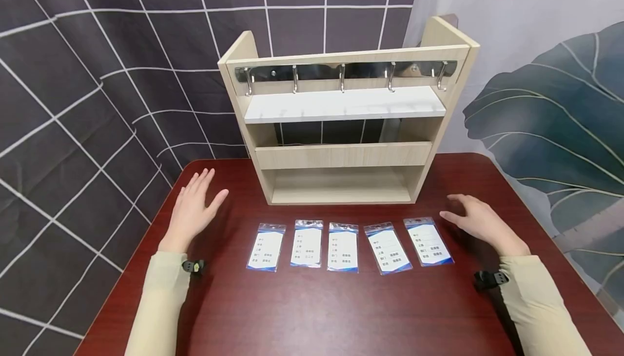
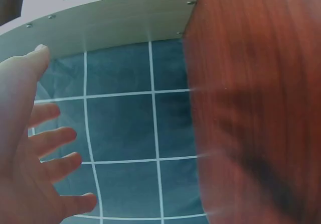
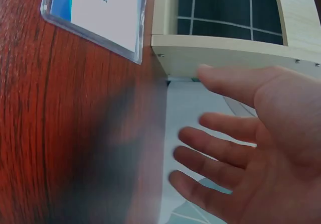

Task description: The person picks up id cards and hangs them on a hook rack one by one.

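Observation:
Several badge cards in clear plastic sleeves lie in a row on the table, in front of a pale wooden shelf (image 1: 343,156). My left hand (image 1: 192,209) hovers left of the row, fingers spread and holding nothing. The leftmost badge (image 1: 266,247) is the one nearest to it. On the other side, my right hand (image 1: 480,223) is just right of the rightmost badge (image 1: 429,242), apart from it, with its fingers loosely bent around nothing. In the right wrist view, part of a badge (image 3: 103,13) shows at the top, beyond the thumb.
A metal strip (image 1: 312,72) with several hooks runs across the upper front of the shelf, above a white board (image 1: 343,104). The dark red table (image 1: 312,312) has rounded back corners. Dark gridded cloth (image 1: 58,182) hangs at the left and behind.

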Demonstrator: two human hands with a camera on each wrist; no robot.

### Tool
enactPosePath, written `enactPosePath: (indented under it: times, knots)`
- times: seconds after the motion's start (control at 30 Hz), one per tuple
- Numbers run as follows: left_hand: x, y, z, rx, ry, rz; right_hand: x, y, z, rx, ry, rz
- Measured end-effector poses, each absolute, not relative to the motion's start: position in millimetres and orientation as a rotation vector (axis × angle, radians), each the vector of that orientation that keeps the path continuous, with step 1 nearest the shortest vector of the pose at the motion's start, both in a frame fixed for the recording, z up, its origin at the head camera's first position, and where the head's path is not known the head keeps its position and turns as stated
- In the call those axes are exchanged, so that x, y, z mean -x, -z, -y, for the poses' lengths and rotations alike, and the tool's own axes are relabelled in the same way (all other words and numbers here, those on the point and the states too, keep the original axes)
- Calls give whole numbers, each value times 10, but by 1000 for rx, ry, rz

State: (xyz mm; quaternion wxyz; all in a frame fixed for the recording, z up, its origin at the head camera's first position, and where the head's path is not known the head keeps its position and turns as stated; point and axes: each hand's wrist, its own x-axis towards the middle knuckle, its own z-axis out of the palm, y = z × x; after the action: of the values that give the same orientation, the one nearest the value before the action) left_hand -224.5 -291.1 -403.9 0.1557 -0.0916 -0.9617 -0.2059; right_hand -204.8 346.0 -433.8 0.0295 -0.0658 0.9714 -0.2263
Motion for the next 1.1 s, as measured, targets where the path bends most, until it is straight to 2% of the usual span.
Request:
enactPosePath:
  times: [0.57, 1.1]
  knots:
    - [2469, 3804, 2806, 305, 887, 2666, 2098, 4429, -3378, 405, 690, -2829]
    - [2712, 3730, 2596, 312, 1155, 2614, 2168, 4394, -3319, 399, 696, -2715]
